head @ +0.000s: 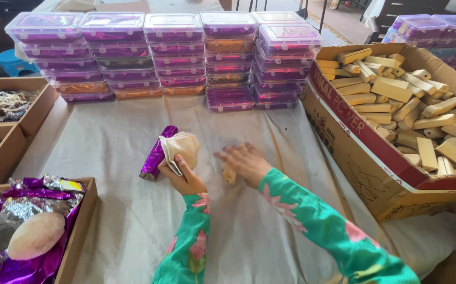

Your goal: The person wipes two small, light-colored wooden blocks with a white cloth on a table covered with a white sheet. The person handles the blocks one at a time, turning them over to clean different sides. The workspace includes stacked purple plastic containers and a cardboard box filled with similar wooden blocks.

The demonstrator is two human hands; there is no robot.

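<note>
Packing table laid with stock and supplies

A pale cloth (117, 221) is spread over the table. Along its far edge, clear lidded plastic boxes (175, 58) with purple and orange contents are stacked in several columns; more such stacks (433, 31) are seen at upper right. A large open cardboard carton (364, 158) filled with pale wooden blocks (412, 105) is set at the right. At the left, shallow cardboard trays are placed: one (33, 113) with tangled threads, another (78, 231) with purple foil sheets (28, 263) and a round beige lump (36, 235).
</note>
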